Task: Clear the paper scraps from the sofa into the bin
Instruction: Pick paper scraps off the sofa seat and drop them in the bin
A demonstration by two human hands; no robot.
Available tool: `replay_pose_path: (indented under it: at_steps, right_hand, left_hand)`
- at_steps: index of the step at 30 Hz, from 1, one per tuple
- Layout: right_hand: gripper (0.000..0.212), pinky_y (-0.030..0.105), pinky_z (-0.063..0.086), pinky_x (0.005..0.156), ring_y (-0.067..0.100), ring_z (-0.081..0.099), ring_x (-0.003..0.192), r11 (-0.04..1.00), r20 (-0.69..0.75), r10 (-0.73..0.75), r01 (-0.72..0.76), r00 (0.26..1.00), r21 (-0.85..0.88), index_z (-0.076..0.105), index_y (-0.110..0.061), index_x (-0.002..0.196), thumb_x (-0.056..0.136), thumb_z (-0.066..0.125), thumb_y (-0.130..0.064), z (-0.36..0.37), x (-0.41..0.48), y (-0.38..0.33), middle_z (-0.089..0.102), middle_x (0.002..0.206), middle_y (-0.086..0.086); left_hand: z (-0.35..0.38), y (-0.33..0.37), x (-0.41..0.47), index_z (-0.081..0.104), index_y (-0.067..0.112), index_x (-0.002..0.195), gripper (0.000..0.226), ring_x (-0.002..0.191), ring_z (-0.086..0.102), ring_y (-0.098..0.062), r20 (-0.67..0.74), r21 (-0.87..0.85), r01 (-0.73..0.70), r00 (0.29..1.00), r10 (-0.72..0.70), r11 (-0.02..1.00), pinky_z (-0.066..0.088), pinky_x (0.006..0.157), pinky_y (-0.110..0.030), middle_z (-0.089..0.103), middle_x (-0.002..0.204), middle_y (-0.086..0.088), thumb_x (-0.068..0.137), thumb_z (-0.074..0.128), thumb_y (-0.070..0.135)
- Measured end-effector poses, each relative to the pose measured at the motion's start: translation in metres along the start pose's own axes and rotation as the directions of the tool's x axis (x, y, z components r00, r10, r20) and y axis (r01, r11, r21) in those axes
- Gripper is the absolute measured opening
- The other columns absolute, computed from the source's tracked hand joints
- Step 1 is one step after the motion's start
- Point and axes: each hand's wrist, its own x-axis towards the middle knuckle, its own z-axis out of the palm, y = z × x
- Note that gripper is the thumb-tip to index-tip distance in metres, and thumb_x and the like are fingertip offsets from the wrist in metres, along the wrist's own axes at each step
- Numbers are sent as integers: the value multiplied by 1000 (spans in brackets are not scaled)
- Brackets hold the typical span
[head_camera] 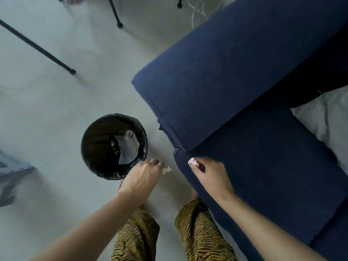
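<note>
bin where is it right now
In the head view the bin stands on the floor left of the sofa, just beyond the left hand, with paper already inside.

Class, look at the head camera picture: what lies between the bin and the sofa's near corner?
In the head view, bare floor separates the bin from the sofa. Above that gap the left hand holds a paper scrap.
</note>
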Motion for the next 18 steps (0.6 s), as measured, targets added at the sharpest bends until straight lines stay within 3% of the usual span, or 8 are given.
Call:
replay_pose_path:
  at_steps: [2,6,9,11,13,18]
  right_hand:
    - [11,37,56,68,12,68,77,999,14,-36,36,999,24,75,-17,94,93,71,-27,23,-1,-30,74,86,-5]
    - [14,37,55,70,20,70,83,1000,42,-26,26,999,2,77,-21,99,93,69,-31,68,10,-85,77,88,-1]
    - [18,42,54,71,31,70,88,999,92,29,-28,995,-19,78,-18,102,94,65,-28,100,28,-115,79,91,7]
    - [20,40,53,73,35,69,93,996,100,74,-68,992,-64,78,-19,107,95,65,-26,117,39,-129,79,98,10]
    - [21,38,51,73,35,68,95,990,102,111,-102,989,-97,78,-20,108,95,63,-25,131,48,-138,78,101,10]
    - [19,35,50,71,30,66,90,979,111,163,-147,980,-142,79,-18,102,95,61,-17,156,63,-157,77,96,8]
  left_hand:
    - [1,-43,-22,63,11,123,39,101,67,-29,1,-50,105,994,-105,993,53,86,-37,67,113,-8,86,62,1]
    - [7,-116,-48,64,12,108,30,93,67,-31,-26,-194,355,930,-366,915,54,73,-41,65,101,-6,83,62,-4]
    - [16,-154,-51,61,9,101,27,87,64,-40,-66,-320,426,881,-468,846,49,64,-43,63,93,-11,82,54,-8]
    - [24,-172,-49,60,9,118,40,96,63,-42,-88,-376,416,873,-479,828,50,70,-45,65,106,-15,83,51,-9]
    - [33,-185,-46,43,13,146,66,115,58,-40,-42,-418,397,890,-454,817,49,82,-44,54,141,-10,85,53,-10]
    - [53,-211,-48,13,22,157,84,127,50,-40,119,-370,414,909,-399,832,48,88,-43,13,164,-6,89,58,2]
